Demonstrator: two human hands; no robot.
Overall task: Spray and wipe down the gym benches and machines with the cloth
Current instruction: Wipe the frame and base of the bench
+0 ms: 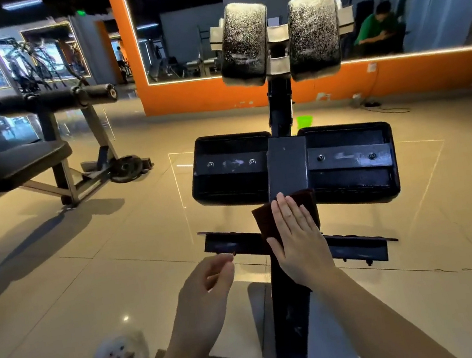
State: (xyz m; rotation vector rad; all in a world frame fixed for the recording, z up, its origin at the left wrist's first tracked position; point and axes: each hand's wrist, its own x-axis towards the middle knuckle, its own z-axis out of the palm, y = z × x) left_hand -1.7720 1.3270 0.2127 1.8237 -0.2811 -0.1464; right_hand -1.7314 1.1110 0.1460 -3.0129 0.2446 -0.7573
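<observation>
Open tiled floor surrounds the machine; right hand presses cloth.

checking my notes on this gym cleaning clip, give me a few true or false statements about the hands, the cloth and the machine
1. The right hand presses flat on the dark cloth against the machine's centre beam. True.
2. The left hand holds a spray bottle. False: it holds nothing, fingers loosely curled.
3. The two upper pads look speckled with droplets. True.
4. The cloth is bright green. False: it is dark brown; a green tub sits on the floor behind the machine.
5. Both hands are on the cloth. False: only the right hand.
</observation>
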